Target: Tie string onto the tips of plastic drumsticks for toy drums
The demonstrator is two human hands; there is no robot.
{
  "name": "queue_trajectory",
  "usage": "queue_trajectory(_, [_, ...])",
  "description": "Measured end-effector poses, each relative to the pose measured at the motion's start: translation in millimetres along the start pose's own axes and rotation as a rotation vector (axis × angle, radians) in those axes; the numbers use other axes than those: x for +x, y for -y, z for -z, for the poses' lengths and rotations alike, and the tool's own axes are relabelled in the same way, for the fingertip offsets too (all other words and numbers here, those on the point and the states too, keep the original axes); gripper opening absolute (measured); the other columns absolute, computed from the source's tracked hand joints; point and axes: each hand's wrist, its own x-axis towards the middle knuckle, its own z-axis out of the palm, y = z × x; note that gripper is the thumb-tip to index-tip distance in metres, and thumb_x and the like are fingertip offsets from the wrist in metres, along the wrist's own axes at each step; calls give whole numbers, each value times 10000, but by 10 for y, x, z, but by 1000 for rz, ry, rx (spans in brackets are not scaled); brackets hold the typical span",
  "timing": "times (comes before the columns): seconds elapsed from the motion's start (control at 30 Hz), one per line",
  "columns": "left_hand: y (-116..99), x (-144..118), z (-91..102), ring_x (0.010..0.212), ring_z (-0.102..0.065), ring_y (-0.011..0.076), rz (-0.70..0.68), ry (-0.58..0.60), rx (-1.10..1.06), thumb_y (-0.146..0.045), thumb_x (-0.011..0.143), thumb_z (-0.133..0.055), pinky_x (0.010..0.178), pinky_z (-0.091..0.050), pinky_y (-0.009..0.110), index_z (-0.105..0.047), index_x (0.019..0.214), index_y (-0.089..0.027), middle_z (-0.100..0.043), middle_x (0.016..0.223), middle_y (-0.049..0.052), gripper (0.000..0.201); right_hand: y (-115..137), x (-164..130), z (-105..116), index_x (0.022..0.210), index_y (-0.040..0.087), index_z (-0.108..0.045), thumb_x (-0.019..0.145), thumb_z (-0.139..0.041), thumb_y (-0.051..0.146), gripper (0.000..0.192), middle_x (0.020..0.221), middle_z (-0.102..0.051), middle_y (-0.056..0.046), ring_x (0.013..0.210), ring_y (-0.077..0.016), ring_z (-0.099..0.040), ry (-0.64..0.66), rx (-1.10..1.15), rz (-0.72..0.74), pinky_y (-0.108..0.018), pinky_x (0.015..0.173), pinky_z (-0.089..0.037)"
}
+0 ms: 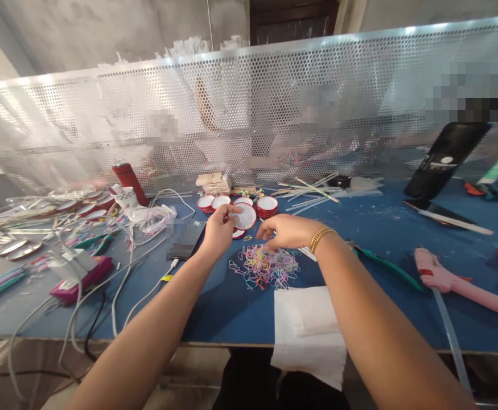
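My left hand (219, 228) holds a round white disc with a red rim (245, 217) above the blue table (359, 228), fingers pinched on its near edge. My right hand (286, 231), with a gold bracelet on its wrist, hovers palm down over a loose pile of small coloured rubber bands (264, 266), fingertips close to the pile. Several more red-rimmed discs (266, 205) lie just behind the hands.
A white cloth (308, 333) hangs over the near table edge. A pink glue gun (453, 280) and green-handled pliers (385, 265) lie right. A phone (184, 238), cables (116, 285), a red flask (128, 181) and clutter lie left. A perforated metal screen (274, 108) closes the back.
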Motion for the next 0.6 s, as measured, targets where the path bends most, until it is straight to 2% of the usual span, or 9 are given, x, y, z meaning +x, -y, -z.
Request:
queue_trajectory(0.1, [7,1,-5,533,-461,106,-12,-7,-18,-140,747,-621,527,-344,219,-679,898,-183,-542,616,-35,167,88,-36,-37,1308,248,-691,702,-861,431,655,1359,-674,-95,1196,-303,-649,32,-102,-17,-360,979,-510])
queue_trajectory(0.17, [-1,-2,-8,519,-443,103,-15,-10,-23,-125,743,-614,517,-328,217,-677,891,-183,-525,596,-41,171,197,-40,-115,1389,253,-633,617,-899,524,861,1426,-617,-119,1255,-347,-611,75,-163,-19,-401,1006,-506])
queue_trajectory(0.23, [-18,-7,-9,506,-429,101,-9,-9,-27,-109,738,-605,510,-317,217,-673,886,-184,-507,575,-47,178,316,-22,-214,1389,233,-630,523,-941,551,974,1406,-611,-148,1260,-377,-602,92,-242,-5,-410,993,-515])
queue_trajectory(0.27, [-28,-10,-9,504,-426,101,-6,-7,-31,-104,737,-604,509,-316,217,-671,883,-184,-502,570,-49,180,365,-4,-260,1336,213,-665,490,-966,506,944,1361,-634,-158,1249,-384,-606,103,-282,-4,-402,976,-522])
queue_trajectory(0.33, [-47,-15,-10,502,-429,100,-2,-4,-44,-98,737,-603,509,-319,217,-666,879,-185,-507,575,-48,178,414,50,-325,1228,214,-722,519,-975,371,769,1272,-688,-140,1193,-357,-644,116,-314,5,-356,924,-528])
queue_trajectory(0.4, [-59,-17,-11,500,-431,99,-3,-3,-55,-95,740,-601,508,-321,218,-662,872,-185,-514,581,-46,171,386,119,-345,1186,248,-746,652,-898,234,556,1155,-750,-91,1081,-292,-703,124,-281,-19,-305,856,-521])
queue_trajectory(0.47, [-63,-17,-14,497,-429,98,-4,-2,-61,-91,740,-598,507,-320,218,-661,867,-186,-514,580,-46,170,302,189,-325,1158,266,-766,742,-806,157,432,1068,-781,-60,981,-247,-731,99,-241,-60,-277,797,-510])
queue_trajectory(0.53, [-60,-14,-15,503,-434,101,-6,-2,-57,-87,739,-595,507,-323,219,-665,870,-187,-518,583,-45,179,208,247,-284,1154,270,-773,776,-768,149,397,1064,-788,-44,942,-221,-737,73,-175,-55,-256,764,-508])
queue_trajectory(0.6, [-52,-8,-13,516,-450,107,-12,-9,-42,-84,743,-585,513,-333,220,-668,880,-188,-533,593,-40,191,144,287,-236,1171,267,-771,757,-797,169,426,1173,-769,-42,978,-209,-732,68,-127,-41,-237,769,-512])
